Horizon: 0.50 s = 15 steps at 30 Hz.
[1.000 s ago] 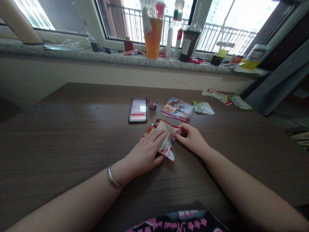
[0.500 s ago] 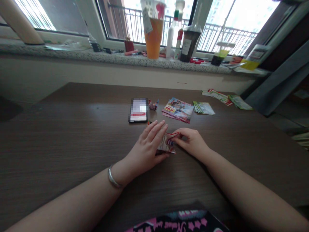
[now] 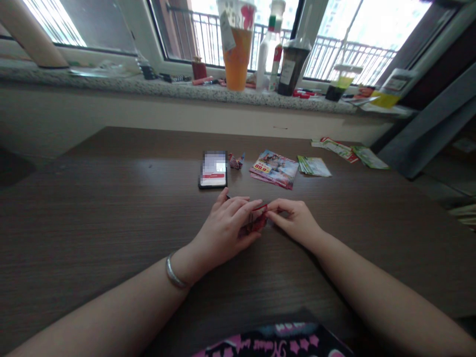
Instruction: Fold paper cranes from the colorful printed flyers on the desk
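Observation:
A printed red and white paper [image 3: 256, 221], folded small, lies on the dark wooden table [image 3: 92, 213] between my hands. My left hand [image 3: 226, 230], with a silver bangle on its wrist, curls over the paper's left side and pinches it. My right hand [image 3: 293, 218] pinches the paper's right edge with thumb and fingertips. Most of the paper is hidden under my fingers.
A phone [image 3: 213, 169] lies just beyond my hands, with a small folded paper figure [image 3: 235, 160] beside it. Flyer stacks [image 3: 274, 168] [image 3: 313, 166] [image 3: 336, 148] lie to the right. Drink cups [image 3: 235, 47] [image 3: 290, 64] and bottles [image 3: 268, 47] crowd the windowsill.
The paper was spread wider a second ago; it has been folded down into a small shape. My left hand went from lying flat on it to curling and pinching it.

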Motion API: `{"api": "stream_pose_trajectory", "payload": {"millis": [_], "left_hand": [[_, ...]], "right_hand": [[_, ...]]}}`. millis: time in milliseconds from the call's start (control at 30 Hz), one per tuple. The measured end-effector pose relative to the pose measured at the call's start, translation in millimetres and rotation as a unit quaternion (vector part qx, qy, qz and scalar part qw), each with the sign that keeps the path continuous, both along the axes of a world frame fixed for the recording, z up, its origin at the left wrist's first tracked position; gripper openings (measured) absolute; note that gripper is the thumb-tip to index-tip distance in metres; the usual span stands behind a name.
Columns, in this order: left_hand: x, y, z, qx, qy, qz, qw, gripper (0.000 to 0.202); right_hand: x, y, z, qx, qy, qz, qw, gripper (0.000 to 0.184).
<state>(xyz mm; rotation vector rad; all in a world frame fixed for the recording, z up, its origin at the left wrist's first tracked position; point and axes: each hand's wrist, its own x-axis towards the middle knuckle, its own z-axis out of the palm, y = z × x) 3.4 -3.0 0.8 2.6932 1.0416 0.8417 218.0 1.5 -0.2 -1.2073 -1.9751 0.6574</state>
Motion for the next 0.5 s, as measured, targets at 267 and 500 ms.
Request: {"api": "stream_pose_trajectory", "payload": {"millis": [267,500], "left_hand": [[0.3,-0.6,2.5,-0.018,-0.003,-0.006,1.0,0.044],[1.4,3.6,-0.1,-0.003,-0.03,0.007,1.0,0.006]], "right_hand": [[-0.7,0.1,-1.5,-0.004,0.014,0.004,1.0,0.014],[-2.3,-1.7,3.8,-0.017,0.012,0.034,0.999,0.016]]}}
